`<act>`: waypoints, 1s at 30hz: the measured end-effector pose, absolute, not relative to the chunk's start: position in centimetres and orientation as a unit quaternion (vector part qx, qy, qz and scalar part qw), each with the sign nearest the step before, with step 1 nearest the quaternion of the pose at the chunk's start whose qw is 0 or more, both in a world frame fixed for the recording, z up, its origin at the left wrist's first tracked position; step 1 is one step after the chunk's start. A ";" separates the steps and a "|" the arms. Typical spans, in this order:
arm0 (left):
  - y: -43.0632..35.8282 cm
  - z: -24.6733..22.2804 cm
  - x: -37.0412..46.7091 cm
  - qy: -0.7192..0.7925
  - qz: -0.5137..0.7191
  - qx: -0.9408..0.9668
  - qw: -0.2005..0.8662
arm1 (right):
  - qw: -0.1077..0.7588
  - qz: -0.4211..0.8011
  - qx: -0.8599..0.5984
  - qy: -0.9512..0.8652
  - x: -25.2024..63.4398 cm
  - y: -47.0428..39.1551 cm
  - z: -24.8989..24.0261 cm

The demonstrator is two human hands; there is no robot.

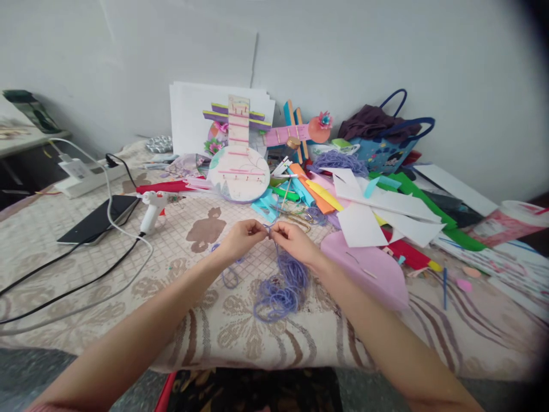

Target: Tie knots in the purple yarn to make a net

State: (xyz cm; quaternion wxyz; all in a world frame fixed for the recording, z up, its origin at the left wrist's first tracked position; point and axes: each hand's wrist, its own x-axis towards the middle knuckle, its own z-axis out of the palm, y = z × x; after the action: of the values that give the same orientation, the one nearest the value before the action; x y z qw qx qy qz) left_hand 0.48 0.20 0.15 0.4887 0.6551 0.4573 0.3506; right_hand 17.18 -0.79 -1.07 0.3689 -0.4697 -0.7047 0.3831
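My left hand (245,237) and my right hand (292,240) meet above the middle of the table, fingertips pinched on a strand of purple yarn. The strand hangs from between them. Below my right hand lies a loose tangle of purple yarn (283,289), which the strand seems to join. A thin loop of the same yarn (230,277) rests on the cloth under my left wrist. Just beyond my fingers is a pair of scissors (295,216), partly covered by other things. To the right of my right wrist lies a pink sheet (369,274) with a needle-like stick on it.
A white glue gun (153,210) with a black cable stands at left, near a dark tablet (98,220) and a power strip (86,182). Decorated guitar-shaped crafts (239,171) lean at the back. Paper scraps (364,226), another yarn heap (338,162) and a blue bag (381,153) crowd the right.
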 end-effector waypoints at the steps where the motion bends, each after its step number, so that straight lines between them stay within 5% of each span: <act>1: 0.2 0.2 0.5 0.464 0.347 0.651 0.489 | 0.361 0.376 -0.471 -0.711 17.3 -0.7 -1.1; 30: 0.8 -0.7 0.7 0.466 0.334 0.667 0.475 | 0.293 0.314 -0.466 -0.774 18.3 -0.8 -0.4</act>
State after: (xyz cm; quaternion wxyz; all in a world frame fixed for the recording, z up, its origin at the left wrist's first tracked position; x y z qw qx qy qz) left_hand 0.69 0.79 -0.72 0.4755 0.6671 0.4660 0.3343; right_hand 18.28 -0.84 -0.44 0.2932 -0.4655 -0.7737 0.3144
